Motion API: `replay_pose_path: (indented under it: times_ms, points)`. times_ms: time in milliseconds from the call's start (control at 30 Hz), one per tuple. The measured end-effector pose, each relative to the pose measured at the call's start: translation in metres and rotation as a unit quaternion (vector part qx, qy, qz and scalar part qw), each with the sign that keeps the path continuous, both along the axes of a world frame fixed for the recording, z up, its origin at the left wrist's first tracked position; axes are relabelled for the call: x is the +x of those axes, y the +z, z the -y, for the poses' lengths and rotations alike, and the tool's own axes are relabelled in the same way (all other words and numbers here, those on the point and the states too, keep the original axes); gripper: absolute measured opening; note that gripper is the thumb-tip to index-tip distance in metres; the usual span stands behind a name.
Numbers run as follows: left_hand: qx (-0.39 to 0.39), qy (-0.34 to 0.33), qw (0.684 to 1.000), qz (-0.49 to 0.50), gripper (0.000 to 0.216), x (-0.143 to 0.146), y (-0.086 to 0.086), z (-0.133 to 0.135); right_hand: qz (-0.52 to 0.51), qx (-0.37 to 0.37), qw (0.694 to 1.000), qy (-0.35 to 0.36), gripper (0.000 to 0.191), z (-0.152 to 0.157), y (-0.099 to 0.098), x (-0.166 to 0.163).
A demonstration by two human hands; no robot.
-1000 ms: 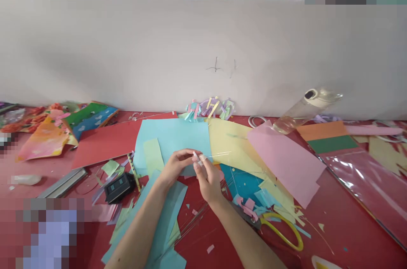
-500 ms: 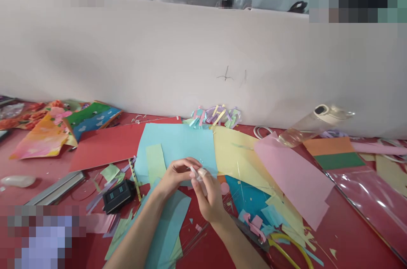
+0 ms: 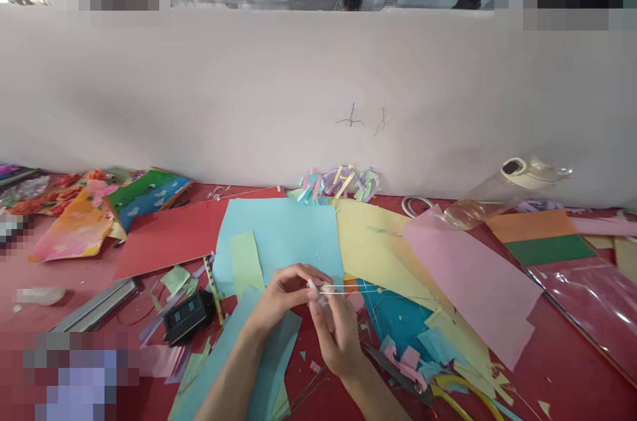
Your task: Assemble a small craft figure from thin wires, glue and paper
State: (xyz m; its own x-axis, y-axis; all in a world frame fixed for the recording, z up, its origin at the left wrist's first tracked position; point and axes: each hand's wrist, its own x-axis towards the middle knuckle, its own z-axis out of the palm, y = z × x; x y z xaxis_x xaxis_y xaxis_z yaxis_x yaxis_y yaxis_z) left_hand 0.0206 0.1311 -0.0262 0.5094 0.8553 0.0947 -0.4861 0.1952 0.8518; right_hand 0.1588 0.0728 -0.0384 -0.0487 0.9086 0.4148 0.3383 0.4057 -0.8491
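Observation:
My left hand (image 3: pixel 288 295) and my right hand (image 3: pixel 338 335) meet above the light blue sheet's lower edge, both closed, fingertips together. Between them they pinch a small white strip (image 3: pixel 312 285); its kind is too small to make out, and the fingers cover part of it. Thin pale strands (image 3: pixel 358 289) stretch out to the right from the fingertips. Under and behind the hands lies a light blue paper sheet (image 3: pixel 288 228) with a pale green strip (image 3: pixel 246 258) on it. Scissors with yellow handles (image 3: pixel 458 394) rest among paper scraps to the right of my right wrist.
Yellow paper (image 3: pixel 371 242) and a pink sheet (image 3: pixel 468 281) lie to the right. A clear bottle (image 3: pixel 478 198) leans near the white partition (image 3: pixel 249 95). Paper figures (image 3: pixel 341 183) stand at its foot. At left are a black box-shaped device (image 3: pixel 189 318) and a metal bar (image 3: pixel 97 307).
Both hands sit slightly lower and further right in view, still pinching the white strip. Pale strands now show to the right of the fingertips. The whole view has shifted a little.

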Motion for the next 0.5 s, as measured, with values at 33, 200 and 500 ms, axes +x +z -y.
replay_pose_path:
  times_ms: [33, 200, 500]
  points:
    - [0.008, 0.006, 1.000, 0.002, 0.008, 0.000, -0.003, 0.001, 0.007, 0.009, 1.000, 0.002, 0.032, 0.000, -0.002, 0.001]
    - [-0.004, 0.016, 1.000, -0.007, 0.008, -0.001, -0.012, -0.002, -0.026, -0.062, 0.998, 0.017, 0.031, -0.001, -0.010, 0.004]
    - [-0.052, 0.028, 0.997, -0.048, 0.007, -0.002, -0.011, -0.002, -0.140, -0.116, 0.983, -0.037, 0.025, 0.000, -0.010, -0.002]
